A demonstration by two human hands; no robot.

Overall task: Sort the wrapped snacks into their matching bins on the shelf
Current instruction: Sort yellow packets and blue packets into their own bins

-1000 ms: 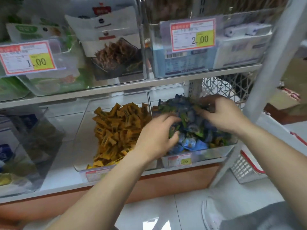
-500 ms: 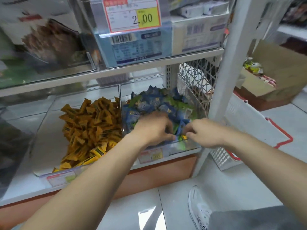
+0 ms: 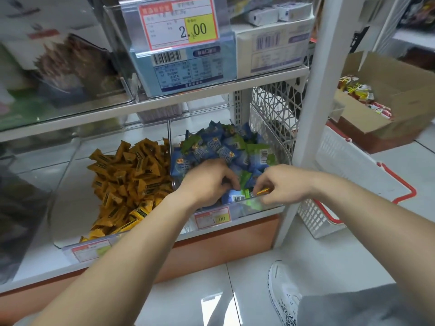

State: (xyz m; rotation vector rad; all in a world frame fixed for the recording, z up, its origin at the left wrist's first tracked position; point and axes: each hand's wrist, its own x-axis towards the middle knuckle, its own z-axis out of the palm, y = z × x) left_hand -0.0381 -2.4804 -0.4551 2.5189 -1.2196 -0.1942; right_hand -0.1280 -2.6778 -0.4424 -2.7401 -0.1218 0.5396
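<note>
Orange-wrapped snack (image 3: pixel 262 191) sits pinched between the thumb and fingers of the right hand (image 3: pixel 282 184), just above the low front wall of the blue-and-green bin (image 3: pixel 259 209), which is the nearest edge of that bin. The left hand (image 3: pixel 207 182) reaches over the same wall a little to the left, its fingers curled down into the pile; whether they grip a packet I cannot tell. A price tag (image 3: pixel 213 218) marked 1.00 hangs on the front of the bin. Inside, blue and green snacks (image 3: pixel 226 149) are heaped high, rising toward the back. Touching the bin's left wall stands a second clear bin (image 3: pixel 70 180), where yellow snacks (image 3: pixel 127 180) crowd against the shared side and bare floor shows along the far left. Just right of the blue-and-green bin rises a white upright post (image 3: pixel 313 114), with a white lattice panel (image 3: pixel 275 114) closing the bin's right rear. Beyond the post leans a white basket (image 3: pixel 348 184) with a red handle. Above the bin's back half runs the upper shelf (image 3: pixel 188 97), carrying a blue box (image 3: pixel 186 69) behind a 2.00 tag (image 3: pixel 179 22). Farther right of the bin lies an open cardboard box (image 3: pixel 400 95).
</note>
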